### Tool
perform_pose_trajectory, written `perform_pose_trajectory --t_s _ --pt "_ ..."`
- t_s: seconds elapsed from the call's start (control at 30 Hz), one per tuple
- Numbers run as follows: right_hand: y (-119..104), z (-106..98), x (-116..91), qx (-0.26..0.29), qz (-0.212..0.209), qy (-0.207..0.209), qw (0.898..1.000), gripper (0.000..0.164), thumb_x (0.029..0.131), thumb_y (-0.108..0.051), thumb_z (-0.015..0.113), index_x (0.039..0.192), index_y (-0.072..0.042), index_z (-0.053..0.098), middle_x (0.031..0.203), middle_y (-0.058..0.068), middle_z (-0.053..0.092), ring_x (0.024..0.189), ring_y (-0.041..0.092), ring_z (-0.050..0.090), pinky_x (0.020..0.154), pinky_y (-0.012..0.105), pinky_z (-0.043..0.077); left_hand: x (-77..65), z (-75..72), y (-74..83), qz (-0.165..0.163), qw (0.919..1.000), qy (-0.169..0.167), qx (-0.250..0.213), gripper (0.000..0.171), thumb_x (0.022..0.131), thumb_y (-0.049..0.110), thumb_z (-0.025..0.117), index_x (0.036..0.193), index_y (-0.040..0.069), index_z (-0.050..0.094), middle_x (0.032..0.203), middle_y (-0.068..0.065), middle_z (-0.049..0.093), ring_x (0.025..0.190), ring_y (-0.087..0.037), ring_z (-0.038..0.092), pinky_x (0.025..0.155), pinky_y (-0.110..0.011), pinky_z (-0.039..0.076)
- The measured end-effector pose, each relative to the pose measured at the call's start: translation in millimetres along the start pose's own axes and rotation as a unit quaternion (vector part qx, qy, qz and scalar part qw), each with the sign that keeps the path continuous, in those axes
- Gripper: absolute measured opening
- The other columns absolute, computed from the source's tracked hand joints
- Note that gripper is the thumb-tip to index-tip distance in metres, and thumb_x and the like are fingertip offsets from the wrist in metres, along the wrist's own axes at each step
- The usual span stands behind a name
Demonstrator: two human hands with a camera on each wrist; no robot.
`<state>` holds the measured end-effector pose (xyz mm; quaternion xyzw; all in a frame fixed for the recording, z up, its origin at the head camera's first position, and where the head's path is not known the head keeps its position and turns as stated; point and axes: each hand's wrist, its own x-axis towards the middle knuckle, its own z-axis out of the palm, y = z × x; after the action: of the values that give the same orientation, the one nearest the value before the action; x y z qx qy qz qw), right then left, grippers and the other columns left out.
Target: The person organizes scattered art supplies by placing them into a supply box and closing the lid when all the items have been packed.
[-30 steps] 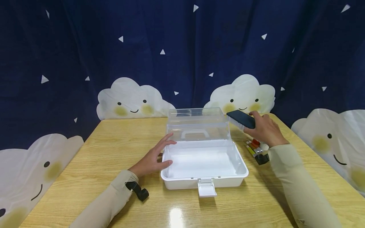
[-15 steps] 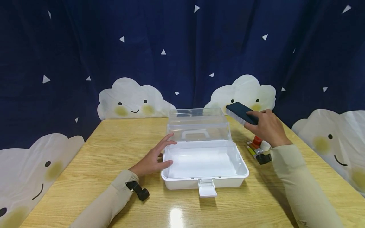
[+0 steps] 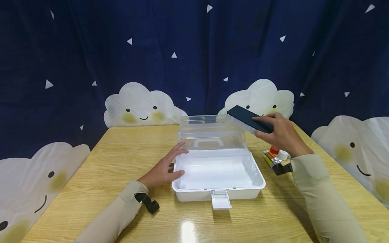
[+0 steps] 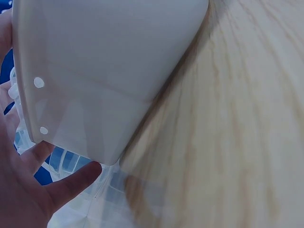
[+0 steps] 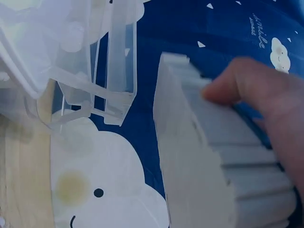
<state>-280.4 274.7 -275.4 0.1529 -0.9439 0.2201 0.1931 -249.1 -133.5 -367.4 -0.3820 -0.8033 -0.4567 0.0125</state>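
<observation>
A white plastic storage box (image 3: 194,196) stands on the table, its clear lid (image 3: 209,138) tipped back and its front latch (image 3: 221,201) hanging down. At its left side my left hand (image 3: 158,171) lies with fingers spread over the rim; the left wrist view shows a thumb and fingers near the box's wall (image 4: 104,66). Behind the box's right side, above the table, my right hand (image 3: 281,135) grips a flat rectangular box (image 3: 244,116) with a dark top and white sides. In the right wrist view this flat box (image 5: 190,156) has ribbed sides, with my thumb against them.
Right of the storage box lie a red-capped item (image 3: 274,150), a white round tub (image 3: 283,155) and several slim yellow and orange tubes (image 3: 270,156), partly behind the right wrist strap (image 3: 281,168). A dark blue curtain (image 3: 194,50) hangs behind the wooden table (image 3: 133,145).
My right hand has lifted the flat box and carried it leftward, behind the clear lid's right edge. More of the small items on the right shows. My left hand stays at the storage box.
</observation>
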Motion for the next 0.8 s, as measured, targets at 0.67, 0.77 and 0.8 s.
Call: perform_pose_trajectory --t_s 0.67,0.77,0.8 --pt "-21.5 2.9 -4.6 0.045 -0.153 -0.047 0.986 0.043 0.082 -0.022 0.075 0.123 -0.025 0.066 0.122 0.007 0.053 0.101 0.026 0.052 0.080 0.045 0.051 -0.6 -1.0 2.1 -0.014 0.9999 -0.001 0.003 0.060 0.089 0.013 0.065 0.143 0.010 0.040 0.161 -0.001 0.007 0.145 -0.037 0.014 0.101 -0.063 0.038" --pt "-24.8 2.6 -5.6 0.057 -0.167 -0.063 0.982 0.043 0.082 -0.020 0.075 0.123 -0.025 0.066 0.123 0.006 0.052 0.101 0.025 0.052 0.079 0.042 0.051 0.0 -1.2 1.8 -0.014 0.9999 -0.001 0.005 0.060 0.089 0.013 0.065 0.143 0.011 0.040 0.162 -0.004 0.007 0.145 -0.037 0.014 0.101 -0.062 0.038" --pt "-26.2 2.7 -5.9 0.059 -0.168 -0.067 0.982 0.043 0.081 -0.020 0.075 0.123 -0.025 0.067 0.123 0.005 0.052 0.101 0.024 0.052 0.078 0.041 0.051 0.1 -1.0 1.4 -0.013 0.9999 -0.001 0.006 0.060 0.089 0.013 0.065 0.143 0.010 0.039 0.162 -0.005 0.007 0.145 -0.037 0.013 0.101 -0.062 0.038"
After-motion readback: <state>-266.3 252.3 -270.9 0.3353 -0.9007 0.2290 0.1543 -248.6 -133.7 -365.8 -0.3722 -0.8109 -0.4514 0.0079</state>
